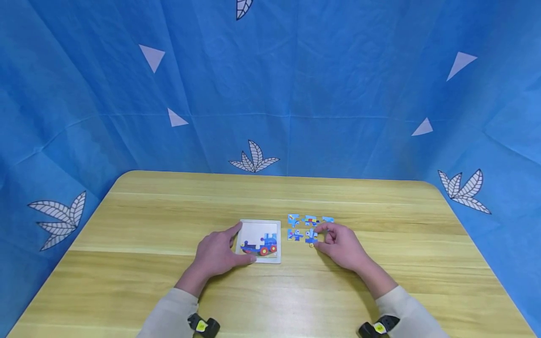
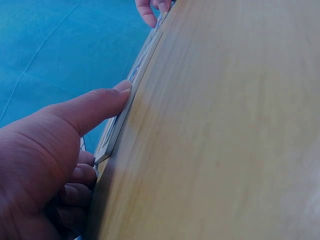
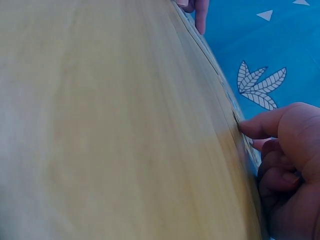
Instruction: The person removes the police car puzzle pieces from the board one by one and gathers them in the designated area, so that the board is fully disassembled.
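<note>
A square white-rimmed puzzle tray (image 1: 259, 221) lies on the table, with joined pieces forming part of a blue train (image 1: 266, 246) along its lower and right side. My left hand (image 1: 217, 251) grips the tray at its left side, the thumb (image 2: 107, 102) on the front rim and the index finger by the upper left corner. Right of the tray, my right hand (image 1: 342, 246) pinches a blue puzzle piece (image 1: 311, 236) between thumb and index finger, its other fingers curled in. In the right wrist view that thumb (image 3: 257, 126) is down at tabletop level.
Several loose puzzle pieces (image 1: 293, 219) lie in two rows between the tray and my right hand, one (image 1: 328, 219) partly behind its fingers. The wooden table (image 1: 169, 206) has rounded far corners. A blue patterned cloth (image 1: 338, 94) hangs behind it.
</note>
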Demonstrator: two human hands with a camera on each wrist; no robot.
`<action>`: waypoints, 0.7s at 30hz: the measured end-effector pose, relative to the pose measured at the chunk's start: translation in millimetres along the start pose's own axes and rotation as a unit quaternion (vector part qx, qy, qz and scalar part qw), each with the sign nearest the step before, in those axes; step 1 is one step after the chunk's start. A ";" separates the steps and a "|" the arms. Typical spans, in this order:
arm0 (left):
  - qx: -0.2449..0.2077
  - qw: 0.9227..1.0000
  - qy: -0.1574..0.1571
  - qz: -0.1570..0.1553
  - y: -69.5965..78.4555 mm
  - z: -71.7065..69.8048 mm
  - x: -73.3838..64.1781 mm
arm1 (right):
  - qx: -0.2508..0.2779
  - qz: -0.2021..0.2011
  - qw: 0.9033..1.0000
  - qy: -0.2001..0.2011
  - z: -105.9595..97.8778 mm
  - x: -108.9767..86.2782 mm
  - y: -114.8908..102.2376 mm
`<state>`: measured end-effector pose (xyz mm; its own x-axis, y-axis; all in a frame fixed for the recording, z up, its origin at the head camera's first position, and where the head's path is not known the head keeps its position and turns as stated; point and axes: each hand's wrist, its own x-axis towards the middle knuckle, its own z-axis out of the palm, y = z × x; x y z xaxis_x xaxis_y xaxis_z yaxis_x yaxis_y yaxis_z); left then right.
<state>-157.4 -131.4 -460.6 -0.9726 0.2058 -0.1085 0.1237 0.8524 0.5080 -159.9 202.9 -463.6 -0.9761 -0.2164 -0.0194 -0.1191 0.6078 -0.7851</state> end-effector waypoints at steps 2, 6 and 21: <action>0.000 1.000 0.002 0.001 -0.1 0.1 -0.1 | 0.000 0.000 1.000 0.000 0.4 0.1 -0.2; 0.002 1.000 0.004 0.003 -0.7 0.4 0.3 | 0.002 0.005 1.000 0.001 0.9 0.0 -1.4; 0.008 1.000 0.005 0.006 -3.1 3.3 2.0 | -0.006 0.004 1.000 0.016 3.6 0.0 -0.8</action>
<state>-159.0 -132.0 -465.2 -0.9730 0.2116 -0.0926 0.1391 0.8569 0.4963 -159.1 199.6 -465.1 -0.9823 -0.1872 -0.0068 -0.1126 0.6190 -0.7773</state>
